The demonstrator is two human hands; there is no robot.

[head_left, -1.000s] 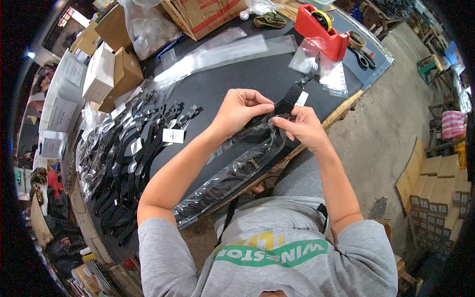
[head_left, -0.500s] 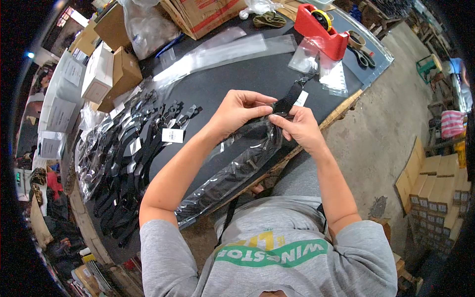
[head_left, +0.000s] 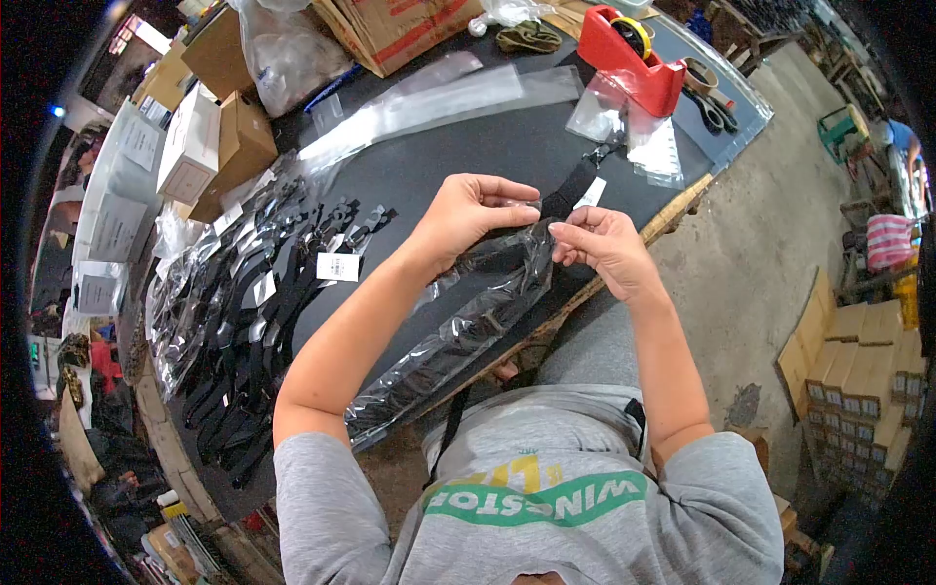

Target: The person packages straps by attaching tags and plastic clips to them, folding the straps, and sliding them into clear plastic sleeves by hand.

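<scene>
A black strap (head_left: 568,198) with a white tag (head_left: 591,193) and a buckle-like end (head_left: 606,151) lies partly inside a long clear plastic bag (head_left: 458,336) near the table's front edge. My left hand (head_left: 478,216) pinches the bag's mouth between thumb and fingers, left of the strap. On the other side, my right hand (head_left: 606,252) has thumb and fingertips closed together at the bag's right edge; a bit of film seems to be between them. The strap's tagged end sticks out of the bag, past both hands.
Many bagged black straps (head_left: 263,312) with white tags are heaped at left. Flat clear bags (head_left: 429,107) lie at the back. A red tape dispenser (head_left: 634,63), scissors (head_left: 712,112) and small clear bags (head_left: 658,151) sit at back right. Cardboard boxes (head_left: 395,29) line the far edge.
My right hand has moved a little to the right, away from my left hand, so the gap between them at the bag's mouth is wider. My left hand has hardly moved.
</scene>
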